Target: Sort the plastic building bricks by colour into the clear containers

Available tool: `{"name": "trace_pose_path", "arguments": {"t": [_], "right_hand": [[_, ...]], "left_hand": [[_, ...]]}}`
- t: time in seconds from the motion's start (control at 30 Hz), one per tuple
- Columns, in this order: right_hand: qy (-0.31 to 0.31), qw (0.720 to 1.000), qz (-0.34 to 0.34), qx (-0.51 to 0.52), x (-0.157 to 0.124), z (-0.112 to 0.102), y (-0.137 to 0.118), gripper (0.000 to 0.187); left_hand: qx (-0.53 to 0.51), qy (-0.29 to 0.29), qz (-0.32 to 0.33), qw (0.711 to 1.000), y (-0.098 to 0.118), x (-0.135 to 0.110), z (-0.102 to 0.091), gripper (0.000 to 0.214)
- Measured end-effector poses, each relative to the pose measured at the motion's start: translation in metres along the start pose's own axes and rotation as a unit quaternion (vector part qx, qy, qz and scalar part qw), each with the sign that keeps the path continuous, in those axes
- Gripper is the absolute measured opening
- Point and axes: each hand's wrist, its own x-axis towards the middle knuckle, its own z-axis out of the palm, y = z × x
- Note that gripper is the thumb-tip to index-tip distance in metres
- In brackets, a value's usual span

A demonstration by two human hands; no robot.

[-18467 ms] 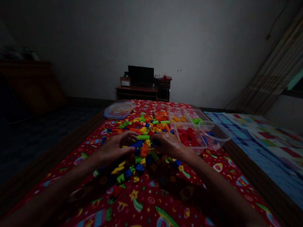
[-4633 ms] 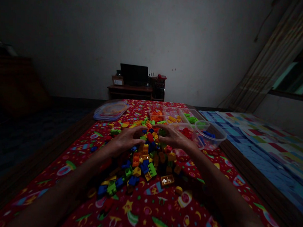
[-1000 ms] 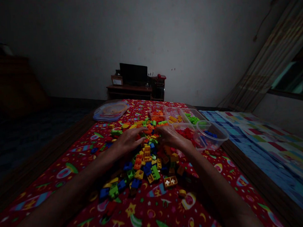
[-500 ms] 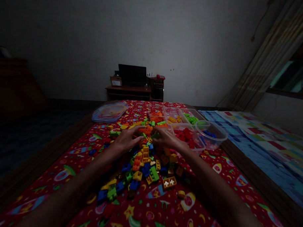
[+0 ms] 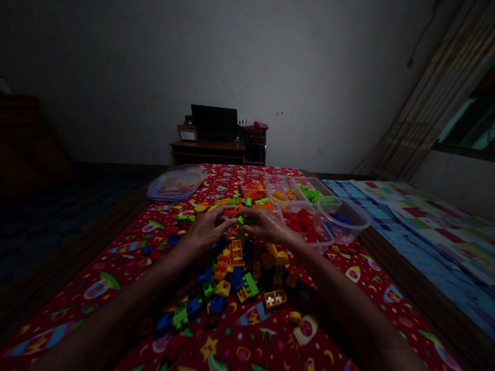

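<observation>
the left hand [image 5: 205,228] is curving wide; the right hand [image 5: 267,225] is pinching a green brick [image 5: 241,220], partly covered, over the heap [image 5: 236,254], whose right side is lying dim, hard to make out.

Noted at frame centre: small bright-green plastic brick [image 5: 241,220], partly hidden. Observed from there to lower centre: loose, mixed-colour heap of studded plastic building bricks [image 5: 236,279], lying at varied angles. Found below and right of centre: amber rectangular plastic brick [image 5: 275,299], hollow underside exposed.
</observation>
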Motion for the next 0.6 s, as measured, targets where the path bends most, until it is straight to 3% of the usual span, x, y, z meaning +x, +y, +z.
{"name": "trace_pose_path", "arguments": {"t": [0.23, 0.4, 0.6], "right_hand": [[0.123, 0.99, 0.069, -0.004, -0.006, -0.045, 0.031, 0.034], [0.153, 0.976, 0.147, 0.044, -0.015, -0.083, 0.06, 0.024], [0.181, 0.952, 0.227, -0.092, -0.02, -0.125, 0.094, 0.025]], "left_hand": [[0.067, 0.043, 0.019, 0.997, -0.009, 0.006, -0.018, 0.044], [0.056, 0.037, 0.002, 0.998, -0.01, 0.01, -0.028, 0.047], [0.058, 0.044, 0.002, 0.997, -0.01, 0.011, -0.029, 0.045]]}}
